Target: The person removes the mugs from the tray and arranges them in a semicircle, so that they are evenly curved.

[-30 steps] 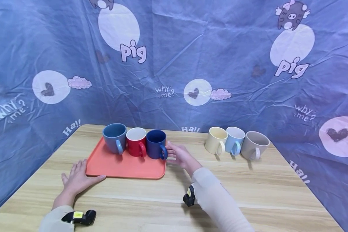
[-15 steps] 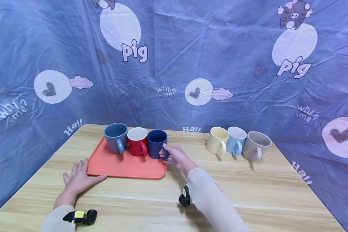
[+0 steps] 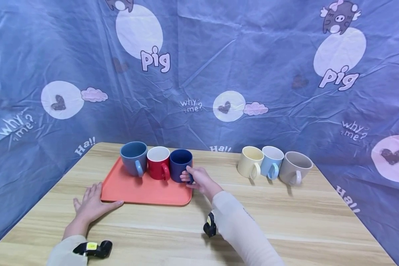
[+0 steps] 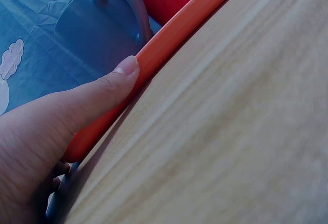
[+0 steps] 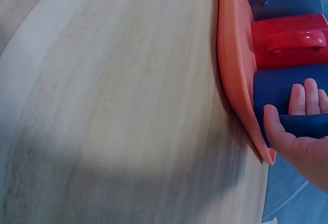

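Note:
A coral-red tray [image 3: 146,194] lies on the left half of the table, with three mugs in a row on its far side. They are a grey-blue mug [image 3: 130,162], a red mug [image 3: 155,168] and a dark blue mug [image 3: 177,168], all upright. My left hand [image 3: 93,206] spans the tray's near left corner, its straight thumb [image 4: 110,83] touching the front rim. My right hand [image 3: 201,181] grips the dark blue mug by its handle [image 5: 307,124]; several fingers reach through the loop and the thumb is on the near side.
At the back right of the wooden table [image 3: 173,236] stand a cream mug [image 3: 247,164], a light blue mug [image 3: 268,162] and a grey mug [image 3: 290,171], close together. A blue patterned cloth [image 3: 199,66] hangs behind the table and along its sides.
My right hand has moved left from beside the dark blue mug, and its fingers have gone into the handle. The left hand and the mugs hold their places.

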{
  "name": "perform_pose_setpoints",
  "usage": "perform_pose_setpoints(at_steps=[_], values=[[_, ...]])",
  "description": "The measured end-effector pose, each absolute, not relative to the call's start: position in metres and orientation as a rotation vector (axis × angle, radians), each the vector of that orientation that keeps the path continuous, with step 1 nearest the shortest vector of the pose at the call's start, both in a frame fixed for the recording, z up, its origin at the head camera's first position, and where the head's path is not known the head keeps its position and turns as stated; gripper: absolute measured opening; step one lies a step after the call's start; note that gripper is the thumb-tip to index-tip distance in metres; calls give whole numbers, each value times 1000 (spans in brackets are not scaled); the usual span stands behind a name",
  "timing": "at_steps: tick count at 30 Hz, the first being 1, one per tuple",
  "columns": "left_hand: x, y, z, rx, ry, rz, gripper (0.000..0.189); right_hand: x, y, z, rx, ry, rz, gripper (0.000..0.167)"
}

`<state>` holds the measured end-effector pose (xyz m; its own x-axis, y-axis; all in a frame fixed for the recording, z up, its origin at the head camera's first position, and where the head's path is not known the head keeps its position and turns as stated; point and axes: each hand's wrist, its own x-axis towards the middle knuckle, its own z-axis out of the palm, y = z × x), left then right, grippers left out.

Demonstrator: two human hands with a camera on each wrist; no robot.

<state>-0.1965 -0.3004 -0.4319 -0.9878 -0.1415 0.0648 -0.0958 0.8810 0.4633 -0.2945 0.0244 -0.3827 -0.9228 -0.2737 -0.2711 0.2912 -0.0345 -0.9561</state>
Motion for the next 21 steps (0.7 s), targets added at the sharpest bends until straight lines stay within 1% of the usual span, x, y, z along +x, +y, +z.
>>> perform_pose_setpoints(at_steps=[11,16,21], values=[[-196,-300,-430,197,-2960,-722,118,-295,20,-377,66,1907,-1988,29],[-195,-300,-430,197,-2965,-727,118,-300,20,-383,97,1877,-2017,27],[-196,-300,-430,199,-2968,-732,118,-306,22,-393,74,1845,-2047,25]])
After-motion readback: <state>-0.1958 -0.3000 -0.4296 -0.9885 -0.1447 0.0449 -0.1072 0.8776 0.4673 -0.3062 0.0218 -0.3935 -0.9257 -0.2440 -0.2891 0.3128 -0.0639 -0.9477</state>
